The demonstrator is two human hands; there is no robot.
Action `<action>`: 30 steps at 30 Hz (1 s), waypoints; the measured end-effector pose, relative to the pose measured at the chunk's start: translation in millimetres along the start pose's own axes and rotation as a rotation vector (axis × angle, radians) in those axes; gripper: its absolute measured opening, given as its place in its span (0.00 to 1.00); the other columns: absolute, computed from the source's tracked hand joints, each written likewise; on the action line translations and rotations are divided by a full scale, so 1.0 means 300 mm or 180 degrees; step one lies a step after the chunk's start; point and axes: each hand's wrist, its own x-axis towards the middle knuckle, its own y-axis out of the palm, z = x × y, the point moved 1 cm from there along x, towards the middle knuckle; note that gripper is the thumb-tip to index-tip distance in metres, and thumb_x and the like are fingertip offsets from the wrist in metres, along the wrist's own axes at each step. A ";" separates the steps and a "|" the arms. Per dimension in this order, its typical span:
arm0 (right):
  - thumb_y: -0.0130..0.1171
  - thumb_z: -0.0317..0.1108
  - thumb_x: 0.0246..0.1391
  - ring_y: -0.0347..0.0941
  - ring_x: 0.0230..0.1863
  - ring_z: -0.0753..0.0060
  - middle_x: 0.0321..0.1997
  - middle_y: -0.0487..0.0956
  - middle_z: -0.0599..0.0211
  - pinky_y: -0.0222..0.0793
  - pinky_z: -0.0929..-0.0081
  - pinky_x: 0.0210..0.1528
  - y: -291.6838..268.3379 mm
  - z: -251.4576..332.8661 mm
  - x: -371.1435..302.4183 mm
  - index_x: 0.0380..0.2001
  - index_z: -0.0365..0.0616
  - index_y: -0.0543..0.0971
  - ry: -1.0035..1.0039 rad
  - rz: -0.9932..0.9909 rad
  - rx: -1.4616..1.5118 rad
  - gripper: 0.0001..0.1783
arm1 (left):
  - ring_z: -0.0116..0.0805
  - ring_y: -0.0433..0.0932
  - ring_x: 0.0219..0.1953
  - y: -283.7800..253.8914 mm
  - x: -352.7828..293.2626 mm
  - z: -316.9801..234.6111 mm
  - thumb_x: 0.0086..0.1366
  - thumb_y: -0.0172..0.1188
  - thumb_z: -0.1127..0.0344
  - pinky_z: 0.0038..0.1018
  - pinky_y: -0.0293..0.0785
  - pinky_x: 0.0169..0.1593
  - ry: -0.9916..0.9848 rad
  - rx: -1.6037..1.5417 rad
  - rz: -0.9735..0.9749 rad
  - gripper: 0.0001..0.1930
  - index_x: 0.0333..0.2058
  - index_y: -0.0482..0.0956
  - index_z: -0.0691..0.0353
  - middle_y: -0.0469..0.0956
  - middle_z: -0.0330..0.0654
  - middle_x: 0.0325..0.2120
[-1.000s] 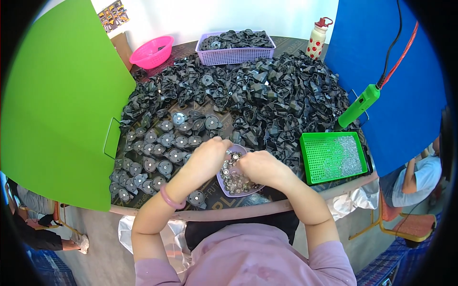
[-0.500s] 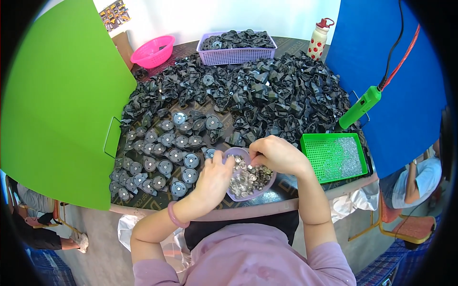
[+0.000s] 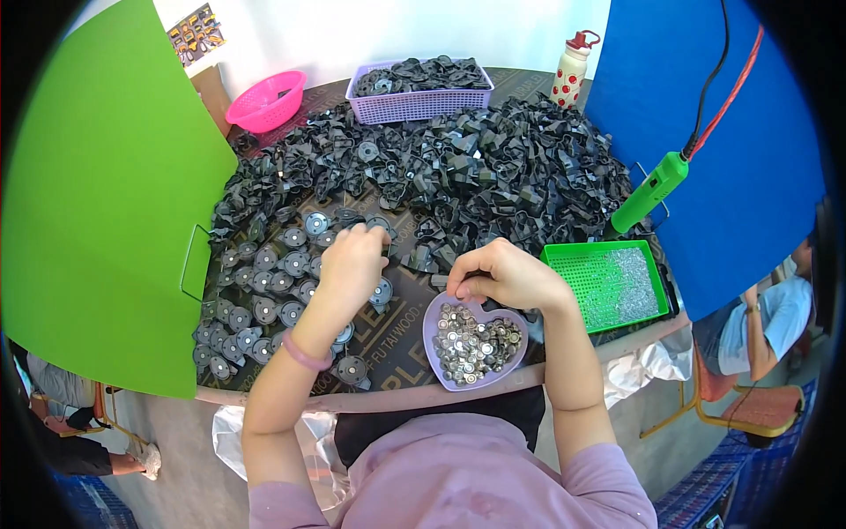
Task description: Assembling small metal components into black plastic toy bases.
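A lilac heart-shaped dish [image 3: 430,339] full of small round silvery metal pieces [image 3: 467,339] stands near the table's front edge. Just above its far rim, my right hand [image 3: 511,278] is closed in a pinch; anything between its fingertips is too small to name. My left hand [image 3: 351,264], a pink bangle [image 3: 307,353] on its wrist, is over the black plastic parts with round metal centres [image 3: 264,309]. Its fingers are curled beside one such part [image 3: 381,226], and what they hold, if anything, is hidden.
Behind lies a wide heap of black plastic parts [image 3: 502,176]. At the back are a purple basket [image 3: 419,108], a pink colander [image 3: 264,106] and a bottle [image 3: 570,78]. On the right, a green tool [image 3: 650,194] hangs above a green tray [image 3: 564,280]. Green [image 3: 97,194] and blue [image 3: 705,176] panels flank the table.
My left hand has left the heart-shaped dish and moved left and away from me, over the black parts. The dish sits slightly further right and nearer me. My right hand has lifted from its pieces.
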 end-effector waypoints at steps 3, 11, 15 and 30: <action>0.57 0.21 0.44 0.72 0.21 0.81 0.21 0.77 0.69 0.68 0.83 0.25 -0.007 -0.001 0.003 0.26 0.36 0.76 0.0130 0.0037 0.0238 0.02 | 0.43 0.74 0.40 0.056 0.056 0.031 0.44 0.65 0.71 0.34 0.73 0.40 0.0211 0.0559 0.0376 0.14 0.34 0.77 0.58 0.73 0.44 0.33; 0.56 0.21 0.47 0.69 0.21 0.84 0.21 0.75 0.70 0.66 0.84 0.23 -0.019 -0.010 -0.005 0.26 0.36 0.75 -0.0194 -0.0143 0.0598 0.01 | 0.42 0.75 0.37 0.031 0.114 0.023 0.43 0.67 0.71 0.34 0.72 0.37 0.0493 0.0213 0.0630 0.12 0.28 0.76 0.61 0.73 0.44 0.28; 0.57 0.22 0.49 0.69 0.23 0.85 0.24 0.76 0.68 0.66 0.85 0.25 -0.020 0.003 -0.011 0.26 0.36 0.75 -0.0048 -0.1170 0.0849 0.02 | 0.34 0.78 0.29 -0.033 0.118 0.014 0.56 0.60 0.64 0.27 0.73 0.29 0.0100 -0.1439 0.0125 0.11 0.31 0.69 0.64 0.76 0.45 0.29; 0.63 0.21 0.36 0.72 0.26 0.65 0.28 0.74 0.64 0.70 0.74 0.24 0.097 0.010 0.061 0.27 0.40 0.76 -0.1824 -0.1980 -0.1634 0.10 | 0.42 0.76 0.43 -0.018 -0.072 -0.099 0.68 0.42 0.63 0.39 0.75 0.48 -0.0844 -0.6342 0.1445 0.19 0.54 0.60 0.68 0.72 0.47 0.42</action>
